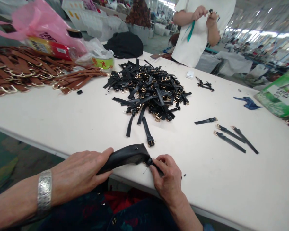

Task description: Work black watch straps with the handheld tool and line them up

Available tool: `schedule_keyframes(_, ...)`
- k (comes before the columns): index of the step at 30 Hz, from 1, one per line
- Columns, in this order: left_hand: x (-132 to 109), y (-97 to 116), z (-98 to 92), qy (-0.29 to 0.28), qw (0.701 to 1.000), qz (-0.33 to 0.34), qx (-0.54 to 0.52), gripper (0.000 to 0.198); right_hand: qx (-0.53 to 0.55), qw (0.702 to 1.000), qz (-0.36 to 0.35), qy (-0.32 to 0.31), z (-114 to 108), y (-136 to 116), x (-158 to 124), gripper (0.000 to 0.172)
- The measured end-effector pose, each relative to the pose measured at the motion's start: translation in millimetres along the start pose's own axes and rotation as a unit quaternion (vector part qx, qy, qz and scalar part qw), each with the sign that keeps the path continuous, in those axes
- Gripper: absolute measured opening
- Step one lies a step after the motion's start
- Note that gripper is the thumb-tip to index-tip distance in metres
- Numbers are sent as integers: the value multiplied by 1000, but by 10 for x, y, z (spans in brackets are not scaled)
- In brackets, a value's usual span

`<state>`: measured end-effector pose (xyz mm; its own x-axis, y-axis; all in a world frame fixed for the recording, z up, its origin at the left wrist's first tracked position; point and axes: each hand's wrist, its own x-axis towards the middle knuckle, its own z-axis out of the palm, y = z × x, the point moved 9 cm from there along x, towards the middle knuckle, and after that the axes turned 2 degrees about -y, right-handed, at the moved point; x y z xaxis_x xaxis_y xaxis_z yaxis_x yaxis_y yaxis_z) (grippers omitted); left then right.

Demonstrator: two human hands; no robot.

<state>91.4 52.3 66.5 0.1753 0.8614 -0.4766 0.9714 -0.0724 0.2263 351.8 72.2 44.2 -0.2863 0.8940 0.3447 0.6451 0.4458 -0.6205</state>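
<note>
My left hand is closed around a smooth, curved black piece that looks like leather, its far end bent down toward the right. At that end, my right hand pinches a small black buckle strap between thumb and fingers. The strap's buckle meets or nearly meets the curved piece; the exact contact is too small to tell. Just beyond lies a loose black strap with its buckle toward me. Behind it rises a heap of black buckle straps with gold-coloured buckles.
Several black straps lie apart on the white table at right. Brown straps with rings pile up at left beside a pink bag. A green package sits at the right edge. Another person stands across the table.
</note>
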Motion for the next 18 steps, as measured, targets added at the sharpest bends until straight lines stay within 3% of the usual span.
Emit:
schedule_keyframes(7,2,21,-14,10,1000,-3,-5,45,-8,999,-45,-1,35,-73,27,21)
schedule_keyframes(13,-26,12,-3,21,999,2,-25,41,33,998,-23,-49,125,-44,73,21)
schedule_keyframes(18,-81,-93,67,27,999,7,-24,42,12,999,-5,-42,149,-4,65,22)
